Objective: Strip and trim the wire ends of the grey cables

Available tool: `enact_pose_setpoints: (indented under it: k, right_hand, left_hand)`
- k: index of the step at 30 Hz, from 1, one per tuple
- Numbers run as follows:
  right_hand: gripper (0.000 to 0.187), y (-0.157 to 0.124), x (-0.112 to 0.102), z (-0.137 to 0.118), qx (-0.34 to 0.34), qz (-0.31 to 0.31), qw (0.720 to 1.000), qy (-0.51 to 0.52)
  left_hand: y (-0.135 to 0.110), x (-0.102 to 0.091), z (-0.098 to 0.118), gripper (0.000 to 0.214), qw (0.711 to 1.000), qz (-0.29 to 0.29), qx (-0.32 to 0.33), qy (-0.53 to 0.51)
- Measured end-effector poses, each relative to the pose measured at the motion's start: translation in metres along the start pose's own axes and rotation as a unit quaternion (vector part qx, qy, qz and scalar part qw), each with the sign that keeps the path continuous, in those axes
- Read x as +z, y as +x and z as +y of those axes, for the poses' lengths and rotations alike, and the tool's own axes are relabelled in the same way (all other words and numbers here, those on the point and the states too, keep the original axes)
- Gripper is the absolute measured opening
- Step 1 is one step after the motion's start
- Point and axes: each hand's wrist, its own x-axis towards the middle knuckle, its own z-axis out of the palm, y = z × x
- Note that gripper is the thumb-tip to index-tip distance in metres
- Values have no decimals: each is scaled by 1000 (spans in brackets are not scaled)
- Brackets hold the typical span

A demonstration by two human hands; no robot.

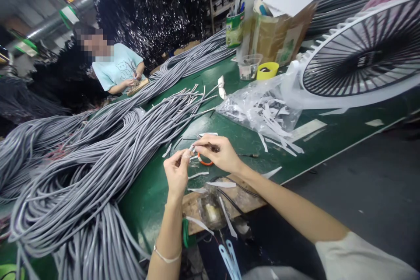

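Note:
My left hand is closed in a pinch, thumb against fingertips. My right hand is closed close beside it, and the fingertips of both meet at a small pale-grey piece, too small to name. Under my right fingers hangs an orange loop; a dark part by the palm is mostly hidden, so whether the two belong together I cannot tell. Just left of the hands lies a large bundle of grey cables, several cut ends pointing towards the upper right.
White paper strips fill a clear plastic bag. Right of it stands a white fan. Behind are a cardboard box, a green can and a yellow tub. Light-blue handles show below my arms. Another person works across the table.

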Motion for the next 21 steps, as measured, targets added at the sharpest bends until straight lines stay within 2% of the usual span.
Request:
enact_pose_setpoints:
  k: [9, 14, 16, 19, 21]
  right_hand:
    - [20, 0, -1, 1, -13, -24, 999, -20]
    - [14, -1, -1, 1, 38, 28, 995, -92]
    - [20, -1, -2, 0, 53, 34, 990, -124]
    - [29, -2, -5, -1, -6, 29, 981, -194]
    - [33, -3, -7, -3, -67, 49, 959, -271]
  left_hand:
    - [1, 3, 1, 43, 993, -74, -60, -68]
    - [2, 4, 7, 48, 986, -58, -113, -108]
    - [3, 3, 9, 49, 983, -50, -126, -123]
    - [4, 2, 8, 49, 983, -45, -125, -128]
    - [3, 1, 6, 47, 987, -35, -112, -114]
